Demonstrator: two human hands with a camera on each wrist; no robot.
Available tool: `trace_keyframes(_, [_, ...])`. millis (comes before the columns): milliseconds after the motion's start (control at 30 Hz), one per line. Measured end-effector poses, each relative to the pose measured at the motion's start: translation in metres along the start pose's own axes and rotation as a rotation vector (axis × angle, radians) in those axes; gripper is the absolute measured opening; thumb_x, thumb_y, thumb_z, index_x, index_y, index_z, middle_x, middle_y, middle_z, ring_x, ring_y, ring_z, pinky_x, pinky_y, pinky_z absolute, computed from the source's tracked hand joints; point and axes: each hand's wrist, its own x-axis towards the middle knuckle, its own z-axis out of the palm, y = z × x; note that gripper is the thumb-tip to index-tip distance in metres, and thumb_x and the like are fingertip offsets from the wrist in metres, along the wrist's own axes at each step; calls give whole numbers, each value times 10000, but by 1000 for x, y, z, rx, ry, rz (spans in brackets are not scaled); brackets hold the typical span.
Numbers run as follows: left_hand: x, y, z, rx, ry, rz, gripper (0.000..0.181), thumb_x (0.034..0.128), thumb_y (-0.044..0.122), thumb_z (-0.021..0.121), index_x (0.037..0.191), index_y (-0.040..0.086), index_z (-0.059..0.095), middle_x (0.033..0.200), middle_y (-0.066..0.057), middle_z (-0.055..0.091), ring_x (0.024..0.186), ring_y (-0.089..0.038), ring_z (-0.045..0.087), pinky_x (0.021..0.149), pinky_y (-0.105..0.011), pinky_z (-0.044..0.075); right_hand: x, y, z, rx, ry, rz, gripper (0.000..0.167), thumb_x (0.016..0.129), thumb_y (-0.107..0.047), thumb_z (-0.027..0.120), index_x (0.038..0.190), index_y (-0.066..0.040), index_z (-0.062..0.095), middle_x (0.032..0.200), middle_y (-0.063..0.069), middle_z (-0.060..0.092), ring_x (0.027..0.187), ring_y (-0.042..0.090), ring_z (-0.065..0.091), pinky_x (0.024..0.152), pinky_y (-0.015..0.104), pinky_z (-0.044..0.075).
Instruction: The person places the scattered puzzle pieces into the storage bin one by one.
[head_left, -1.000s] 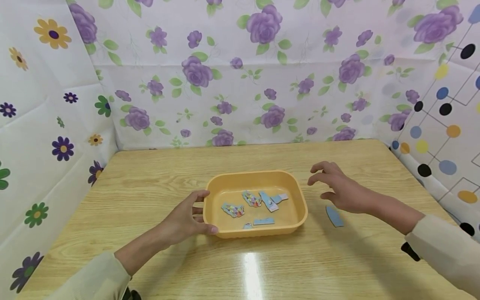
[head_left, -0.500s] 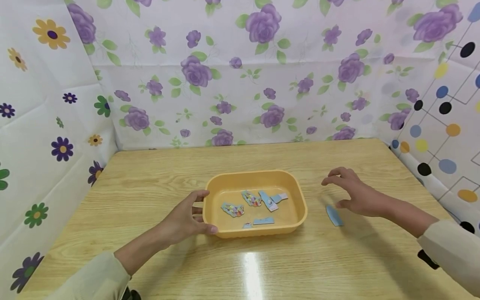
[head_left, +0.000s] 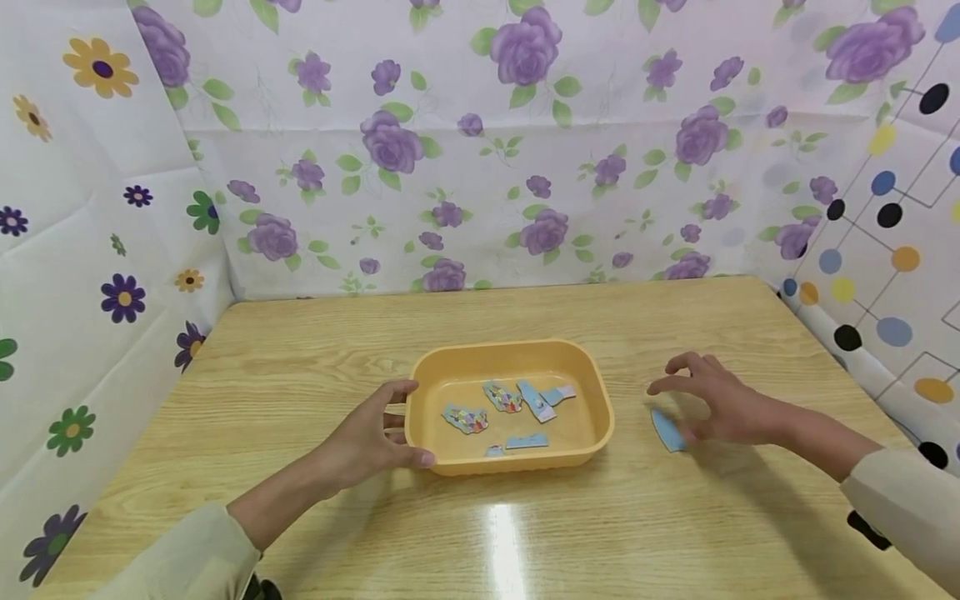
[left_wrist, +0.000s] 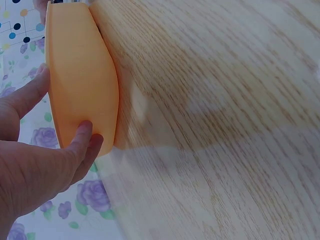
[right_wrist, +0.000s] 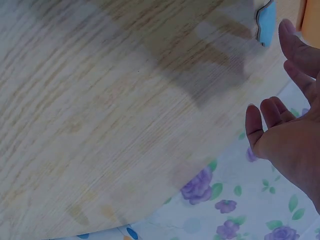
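A yellow plastic tray (head_left: pixel 510 465) sits on the wooden table. My left hand (head_left: pixel 367 437) holds its left end, thumb over the front rim and fingers against the outer wall; in the left wrist view the hand (left_wrist: pixel 45 155) spans that wall (left_wrist: pixel 82 65). To the right of the tray a flat blue puzzle piece (head_left: pixel 664 429) lies on the table. Over its right side hovers my right hand (head_left: pixel 723 408), fingers bent and spread from the thumb, which blurs close to the piece. In the right wrist view, the blue piece (right_wrist: pixel 266 22) shows beside the right hand (right_wrist: pixel 295 135), with nothing gripped.
Inside the tray lie several flat pieces: colourful patterned ones (head_left: pixel 465 419) and light blue ones (head_left: pixel 527 442). The table (head_left: pixel 315 333) meets flowered cloth (head_left: pixel 450 167) at the back and patterned cloth on both sides.
My right hand has moved rightward and down from near the tray to the blue puzzle piece. The left hand and tray stay in place.
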Motion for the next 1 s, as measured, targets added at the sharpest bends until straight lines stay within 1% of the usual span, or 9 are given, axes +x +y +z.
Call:
trace_keyframes(100, [0, 0, 0, -5, -3, 2, 1017, 684, 54, 864, 1482, 33, 235, 1459, -204, 275, 1172, -410, 542, 841, -337, 575, -3, 3, 3, -27, 17, -5, 670, 615, -42, 886, 1221, -143, 619, 1208, 112, 456, 1032, 259, 388, 777, 438, 417])
trace_keyframes(200, [1, -1, 0, -11, -4, 6, 1016, 684, 51, 864, 1482, 33, 235, 1458, -202, 273, 1172, -412, 543, 841, -339, 575, -6, 6, 7, -44, 24, 13, 713, 578, -59, 902, 1223, -169, 621, 1208, 118, 461, 1005, 256, 391, 763, 409, 401])
trace_keyframes(267, [1, -1, -1, -14, -5, 7, 1017, 684, 49, 864, 1482, 33, 235, 1458, -201, 274, 1172, -412, 544, 840, -339, 576, -8, 8, 10, -45, 15, 36, 733, 554, -64, 907, 1220, -191, 627, 1213, 131, 462, 987, 262, 394, 756, 394, 384])
trace_keyframes(367, [1, -1, -1, -14, -4, 6, 1016, 683, 50, 866, 1481, 32, 237, 1455, -201, 279, 1169, -408, 546, 840, -338, 576, -10, 11, 14, -37, -17, 71, 744, 552, -96, 905, 1230, -219, 624, 1223, 130, 455, 956, 263, 393, 742, 366, 358])
trace_keyframes(500, [0, 0, 0, -11, -1, 3, 1017, 681, 47, 866, 1481, 31, 238, 1453, -202, 279, 1168, -408, 546, 840, -337, 575, -12, 17, 19, -46, -19, 47, 746, 557, -240, 916, 1242, -218, 623, 1219, 130, 462, 928, 248, 397, 734, 341, 335])
trace_keyframes(600, [0, 1, 0, -8, 0, 2, 1018, 682, 45, 864, 1482, 30, 235, 1456, -202, 276, 1172, -411, 542, 840, -336, 576, -12, 21, 21, -67, 17, 0, 742, 551, -337, 898, 1233, -218, 632, 1212, 131, 476, 932, 246, 407, 731, 345, 338])
trace_keyframes(767, [-1, 1, -1, -11, -8, 3, 1017, 687, 50, 861, 1484, 29, 228, 1460, -204, 268, 1174, -415, 539, 839, -339, 576, -12, 24, 25, -59, 55, -37, 708, 554, -324, 889, 1214, -235, 649, 1212, 113, 482, 955, 244, 402, 733, 351, 341])
trace_keyframes(867, [-1, 1, -1, -12, -11, 5, 1018, 689, 54, 860, 1484, 29, 226, 1461, -205, 265, 1175, -415, 537, 841, -339, 576, -11, 24, 26, -51, 58, -33, 695, 560, -270, 899, 1210, -252, 654, 1225, 107, 481, 971, 238, 399, 746, 354, 361])
trace_keyframes(1000, [-1, 1, -1, -8, -12, 11, 1018, 688, 58, 861, 1483, 25, 225, 1457, -210, 269, 1177, -416, 532, 846, -335, 574, -12, 22, 26, -69, 64, -29, 693, 562, -215, 907, 1206, -262, 656, 1230, 107, 488, 976, 233, 407, 750, 364, 394])
